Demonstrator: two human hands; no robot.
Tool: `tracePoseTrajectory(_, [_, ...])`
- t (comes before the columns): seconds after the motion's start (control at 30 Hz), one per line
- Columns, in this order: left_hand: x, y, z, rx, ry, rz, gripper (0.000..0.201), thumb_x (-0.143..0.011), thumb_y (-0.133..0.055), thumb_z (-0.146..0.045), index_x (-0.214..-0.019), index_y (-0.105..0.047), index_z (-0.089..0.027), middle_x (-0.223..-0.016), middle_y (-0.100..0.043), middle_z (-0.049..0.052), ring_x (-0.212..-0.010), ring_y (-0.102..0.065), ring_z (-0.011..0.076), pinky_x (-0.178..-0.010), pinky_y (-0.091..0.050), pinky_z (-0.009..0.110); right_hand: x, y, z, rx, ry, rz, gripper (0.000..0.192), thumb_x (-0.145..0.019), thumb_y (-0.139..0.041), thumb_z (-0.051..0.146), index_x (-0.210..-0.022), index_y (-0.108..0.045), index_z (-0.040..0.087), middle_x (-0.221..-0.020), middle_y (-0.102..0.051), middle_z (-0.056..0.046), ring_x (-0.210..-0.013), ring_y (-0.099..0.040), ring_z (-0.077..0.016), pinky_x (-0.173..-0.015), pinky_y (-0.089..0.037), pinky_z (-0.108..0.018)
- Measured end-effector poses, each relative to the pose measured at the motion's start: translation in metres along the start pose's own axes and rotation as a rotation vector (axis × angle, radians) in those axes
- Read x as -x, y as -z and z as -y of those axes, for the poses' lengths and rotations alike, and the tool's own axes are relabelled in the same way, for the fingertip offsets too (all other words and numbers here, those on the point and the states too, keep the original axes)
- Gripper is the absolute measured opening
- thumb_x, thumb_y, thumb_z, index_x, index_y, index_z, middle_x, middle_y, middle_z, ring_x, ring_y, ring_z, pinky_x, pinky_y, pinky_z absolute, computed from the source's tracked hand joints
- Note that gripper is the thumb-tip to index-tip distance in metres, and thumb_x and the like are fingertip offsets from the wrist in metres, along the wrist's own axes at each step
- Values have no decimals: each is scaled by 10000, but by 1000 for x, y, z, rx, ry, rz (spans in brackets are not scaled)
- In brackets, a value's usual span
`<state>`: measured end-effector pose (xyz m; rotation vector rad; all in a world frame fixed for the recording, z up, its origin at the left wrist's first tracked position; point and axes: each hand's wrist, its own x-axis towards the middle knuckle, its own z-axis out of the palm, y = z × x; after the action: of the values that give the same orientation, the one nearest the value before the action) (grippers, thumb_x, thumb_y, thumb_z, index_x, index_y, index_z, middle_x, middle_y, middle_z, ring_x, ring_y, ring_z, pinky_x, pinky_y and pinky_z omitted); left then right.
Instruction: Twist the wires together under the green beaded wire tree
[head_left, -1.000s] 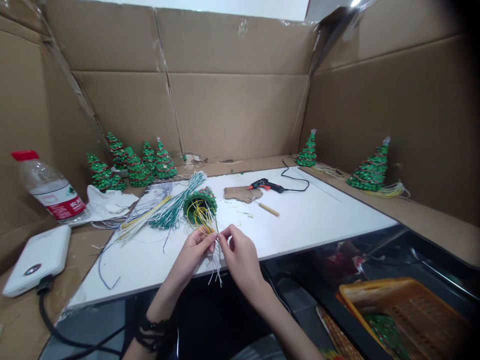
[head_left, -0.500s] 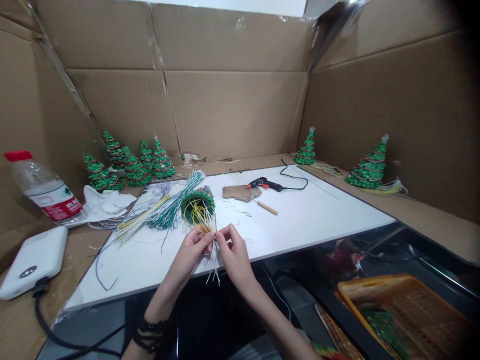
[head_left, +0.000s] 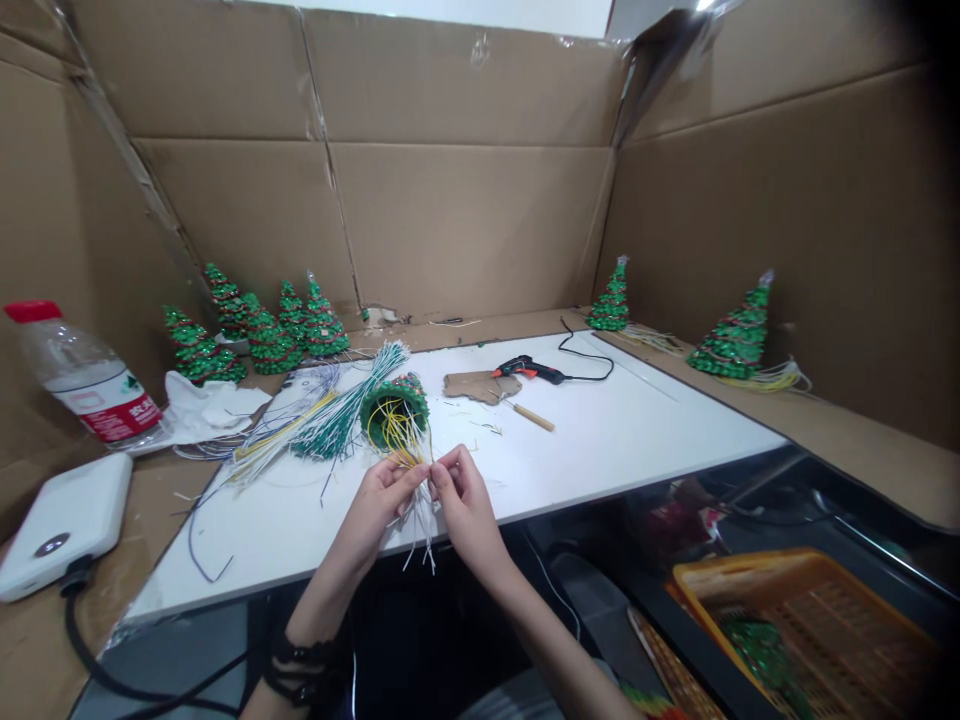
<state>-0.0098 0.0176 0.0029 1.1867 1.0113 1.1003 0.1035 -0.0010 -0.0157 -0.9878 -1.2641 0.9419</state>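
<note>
Both hands have drifted slightly up and left since a second ago, pinch unchanged. The left hand and right hand meet fingertip to fingertip at the surface's near edge, each pinched narrow on the thin white and yellow wires trailing from the green beaded tree, which lies on its side just behind them. A glue gun rests toward the far edge.
</note>
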Motion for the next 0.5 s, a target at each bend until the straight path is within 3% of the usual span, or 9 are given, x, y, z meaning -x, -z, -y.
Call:
tracePoseTrajectory(0.33, [0,1,1,19,4,5,264,-665,-687,-378,-693,-563,-147,-482,-377,-80,-438,-303,53,-441,-232,185,-2,3,4,-143,-21,55,196,-856,-429,351,-738,-385,200,-579,-374,69,-506,-366,-94,-512,-314,-207])
tracePoseTrajectory(0.5, [0,1,1,34,-9,-6,256,-665,-690,-366,-737,-598,-138,-518,-396,-73,-460,-315,52,-443,-247,177,0,2,6,-82,-15,-5,193,-852,-456,333,-731,-423,187,-600,-388,59,-531,-371,-93,-518,-317,-207])
